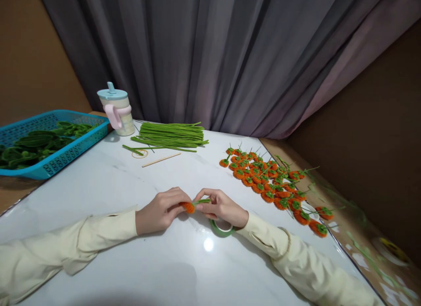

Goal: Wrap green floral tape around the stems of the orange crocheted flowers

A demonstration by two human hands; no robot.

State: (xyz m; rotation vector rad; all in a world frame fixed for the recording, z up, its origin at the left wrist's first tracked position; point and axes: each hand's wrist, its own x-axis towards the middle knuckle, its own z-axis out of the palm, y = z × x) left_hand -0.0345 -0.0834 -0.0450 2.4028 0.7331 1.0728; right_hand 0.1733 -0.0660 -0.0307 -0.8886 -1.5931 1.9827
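My left hand (161, 209) is closed around a small orange pipe-cleaner fruit (188, 207) at the middle of the white table (98, 183). My right hand (221, 207) pinches the green stem (202, 202) that sticks out of that same piece. Both hands rest low on the tabletop, touching each other over the piece. A roll of green tape (221, 229) lies under my right wrist, partly hidden.
Several finished orange pieces with green tops (272, 183) lie in a heap at the right. A bundle of green stems (171, 135), a wooden stick (161, 160) and a lidded cup (116, 108) lie farther back. A blue basket of green leaves (66, 159) stands at the left. A curtain hangs behind.
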